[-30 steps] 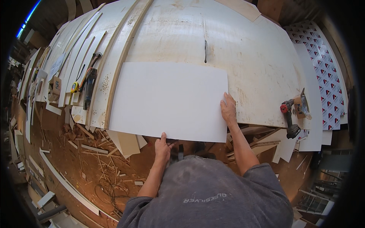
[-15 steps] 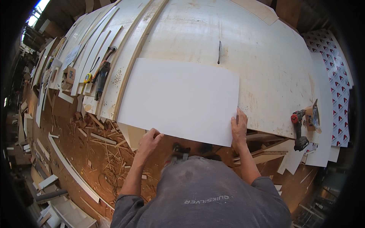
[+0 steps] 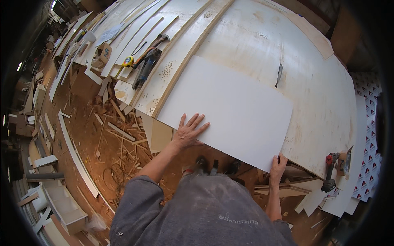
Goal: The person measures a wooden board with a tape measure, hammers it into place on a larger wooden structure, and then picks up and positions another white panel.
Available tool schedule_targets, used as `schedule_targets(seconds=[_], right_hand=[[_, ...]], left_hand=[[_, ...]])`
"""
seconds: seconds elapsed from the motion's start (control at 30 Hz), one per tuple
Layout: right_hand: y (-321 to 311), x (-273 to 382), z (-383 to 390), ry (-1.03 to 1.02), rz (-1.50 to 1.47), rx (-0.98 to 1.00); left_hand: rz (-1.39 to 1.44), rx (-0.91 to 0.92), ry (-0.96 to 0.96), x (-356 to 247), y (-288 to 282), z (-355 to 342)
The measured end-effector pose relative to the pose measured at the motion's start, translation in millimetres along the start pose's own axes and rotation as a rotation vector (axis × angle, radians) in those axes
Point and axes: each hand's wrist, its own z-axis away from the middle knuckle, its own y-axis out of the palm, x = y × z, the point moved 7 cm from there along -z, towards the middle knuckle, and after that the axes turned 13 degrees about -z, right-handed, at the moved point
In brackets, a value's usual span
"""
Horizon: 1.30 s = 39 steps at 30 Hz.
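A plain white panel [image 3: 230,106] lies on the large worktable, its left edge along a wooden strip [image 3: 193,53] and its near edge jutting past the table's front. My left hand [image 3: 189,131] rests flat on the panel's near left part, fingers spread. At the near right corner, my right hand [image 3: 279,167] grips the panel's edge, fingers pressed together. Beyond the panel's right half, a slim dark tool [image 3: 279,76] lies on the table.
A cordless drill [image 3: 329,172] lies at the table's right end. Left of the strips are a yellow tape measure [image 3: 128,61], a dark power tool [image 3: 147,67] and a small cardboard box [image 3: 101,55]. Wood offcuts [image 3: 123,131] litter the floor below.
My left hand has gone from the panel's near edge to lying spread on its top. The right hand stays at the near right corner. The whole view has swung toward the left.
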Motion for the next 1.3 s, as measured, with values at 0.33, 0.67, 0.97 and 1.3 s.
schedule_targets(seconds=[0.33, 0.67, 0.97, 1.3], right_hand=[[9.5, -1.7, 4.9, -0.013, -0.053, -0.065], [-13.0, -95.7, 61.3, 0.157, -0.412, -0.116], [-95.2, -178.3, 61.9, 0.519, -0.753, -0.234], [-132.7, -253.6, -30.9, 0.47, -1.004, -0.42]], left_hand=[[0.043, -0.074, -0.023, -1.4, 5.8, 4.7], [-0.069, 0.031, -0.03, -2.5, 6.2, 8.3], [-0.156, 0.182, -0.063, -34.8, -8.2, -9.8], [-0.132, 0.174, -0.061, -45.8, -15.2, -3.5]])
